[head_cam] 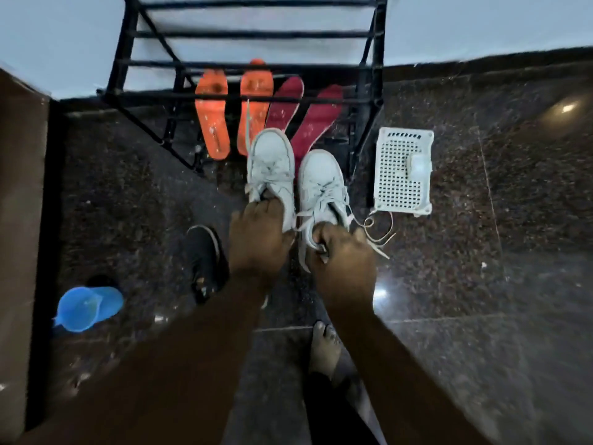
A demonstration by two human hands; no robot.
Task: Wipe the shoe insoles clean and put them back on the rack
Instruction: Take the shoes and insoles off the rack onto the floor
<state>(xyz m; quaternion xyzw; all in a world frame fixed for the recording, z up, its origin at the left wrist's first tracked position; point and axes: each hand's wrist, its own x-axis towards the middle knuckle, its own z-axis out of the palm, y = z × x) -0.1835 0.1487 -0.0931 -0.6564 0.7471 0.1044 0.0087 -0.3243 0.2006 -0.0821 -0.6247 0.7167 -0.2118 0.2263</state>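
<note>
Two white sneakers stand side by side on the dark floor, toes toward the black metal rack (pixel 244 65). My left hand (pixel 258 237) grips the heel opening of the left sneaker (pixel 272 165). My right hand (pixel 341 261) grips the heel and laces of the right sneaker (pixel 321 184). Two orange insoles (pixel 213 114) and two dark red insoles (pixel 316 120) lean under the rack's lowest bars, just beyond the sneakers' toes.
A white perforated basket (pixel 401 168) holding a small pale object lies right of the rack. A blue plastic mug (pixel 86 308) lies tipped at lower left. A black shoe (pixel 203 261) sits beside my left forearm. A brown wall runs along the left. My bare foot (pixel 324 345) is below.
</note>
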